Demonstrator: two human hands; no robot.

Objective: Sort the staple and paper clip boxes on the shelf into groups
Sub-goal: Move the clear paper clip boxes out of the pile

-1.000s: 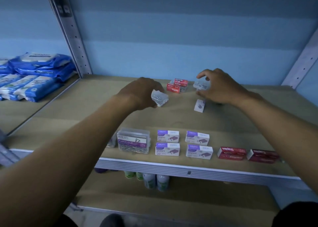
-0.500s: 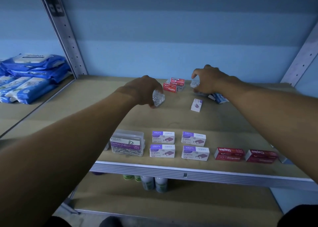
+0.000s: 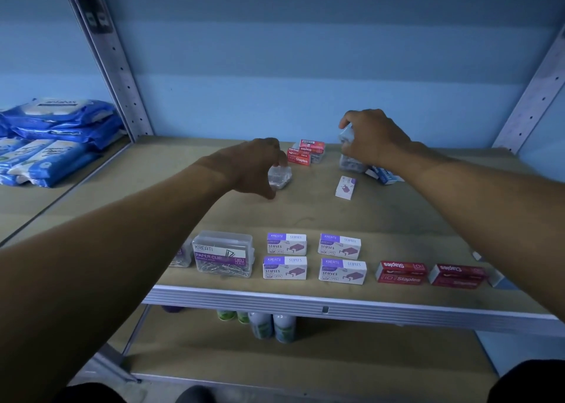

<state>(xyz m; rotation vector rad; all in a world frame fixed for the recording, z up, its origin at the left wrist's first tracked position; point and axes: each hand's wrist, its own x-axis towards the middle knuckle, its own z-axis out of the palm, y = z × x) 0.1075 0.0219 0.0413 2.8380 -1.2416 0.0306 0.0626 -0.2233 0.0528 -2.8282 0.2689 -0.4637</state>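
Observation:
My left hand [image 3: 253, 165] grips a small clear paper clip box [image 3: 279, 177] just above the shelf board [image 3: 382, 216]. My right hand [image 3: 371, 135] holds another small clear box [image 3: 346, 136] above a clear box of clips [image 3: 353, 161] at the back. Red staple boxes [image 3: 304, 152] are piled between my hands. A purple-and-white staple box [image 3: 345, 187] lies alone mid-shelf. Along the front edge stand a large clear paper clip box [image 3: 223, 254], several purple-and-white staple boxes [image 3: 315, 257] and two red staple boxes [image 3: 428, 272].
A blue-and-white box [image 3: 385, 175] lies under my right wrist. Blue packs [image 3: 52, 141] are stacked on the neighbouring shelf at left. Bottles [image 3: 272, 326] stand on the lower shelf. Metal uprights [image 3: 110, 54] frame the bay, with a blue wall behind.
My right hand has lifted a small clear box off the clip box at the back. My left hand, still holding its clear box, has stayed nearly in place.

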